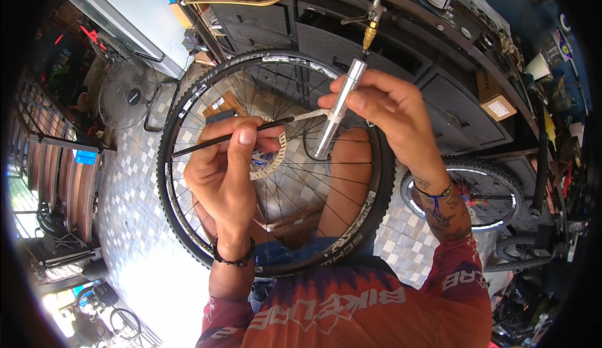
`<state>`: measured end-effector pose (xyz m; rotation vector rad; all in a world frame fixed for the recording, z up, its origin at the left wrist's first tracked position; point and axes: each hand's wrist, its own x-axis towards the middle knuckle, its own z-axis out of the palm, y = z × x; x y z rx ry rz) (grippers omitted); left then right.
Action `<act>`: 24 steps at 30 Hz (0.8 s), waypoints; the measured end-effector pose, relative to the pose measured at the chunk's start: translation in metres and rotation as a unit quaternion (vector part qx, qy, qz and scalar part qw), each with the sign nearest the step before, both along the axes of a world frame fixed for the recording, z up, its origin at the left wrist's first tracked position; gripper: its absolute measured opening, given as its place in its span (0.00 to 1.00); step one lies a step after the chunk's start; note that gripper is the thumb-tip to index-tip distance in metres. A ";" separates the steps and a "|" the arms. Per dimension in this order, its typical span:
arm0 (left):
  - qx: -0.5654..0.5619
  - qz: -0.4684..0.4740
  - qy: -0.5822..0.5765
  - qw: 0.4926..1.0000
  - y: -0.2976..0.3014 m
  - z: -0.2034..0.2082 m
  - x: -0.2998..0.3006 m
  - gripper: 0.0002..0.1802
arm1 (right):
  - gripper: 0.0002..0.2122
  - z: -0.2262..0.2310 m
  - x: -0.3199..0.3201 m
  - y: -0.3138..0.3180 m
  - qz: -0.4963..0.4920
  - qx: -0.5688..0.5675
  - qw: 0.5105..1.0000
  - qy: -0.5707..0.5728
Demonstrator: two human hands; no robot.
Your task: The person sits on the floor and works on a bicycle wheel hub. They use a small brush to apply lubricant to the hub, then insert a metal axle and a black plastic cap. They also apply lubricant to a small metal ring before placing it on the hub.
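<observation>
My left hand (pixel 229 160) is closed around a thin black-handled tool (pixel 254 133), its thumb pressed along the handle. The tool's pale, narrow end reaches a shiny silver tube (pixel 338 106) and meets its side. My right hand (pixel 385 109) pinches that tube between thumb and fingers, holding it at a slant. Above the tube, in line with it, are a brass-coloured fitting (pixel 370 36) and a slim silver part; whether all are joined I cannot tell. Below my left fingers curves a pale, slotted band (pixel 278 158), partly hidden. Under both hands lies a bicycle wheel (pixel 167 175) with a black knobby tyre.
My bare legs (pixel 348 166) show through the spokes. Dark drawer cabinets (pixel 389 53) run along the far right, with a cardboard box (pixel 495 96). A second wheel (pixel 501 191) lies to the right. At left stands a fan (pixel 127 94) on the tiled floor (pixel 125 178).
</observation>
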<state>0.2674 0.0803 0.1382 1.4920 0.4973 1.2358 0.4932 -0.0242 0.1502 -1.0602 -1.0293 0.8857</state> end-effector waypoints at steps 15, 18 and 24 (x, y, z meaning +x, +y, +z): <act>-0.029 -0.058 0.008 0.998 -0.023 -0.007 0.004 0.10 | 0.11 -0.015 -0.019 0.012 -0.135 -0.031 0.987 -0.079; -0.029 -0.052 -0.004 0.998 -0.027 -0.008 0.000 0.09 | 0.10 -0.019 -0.021 0.016 -0.135 -0.036 0.989 -0.040; -0.005 0.042 -0.019 0.999 -0.024 -0.001 -0.011 0.10 | 0.14 -0.022 -0.015 0.020 -0.111 -0.078 0.990 -0.045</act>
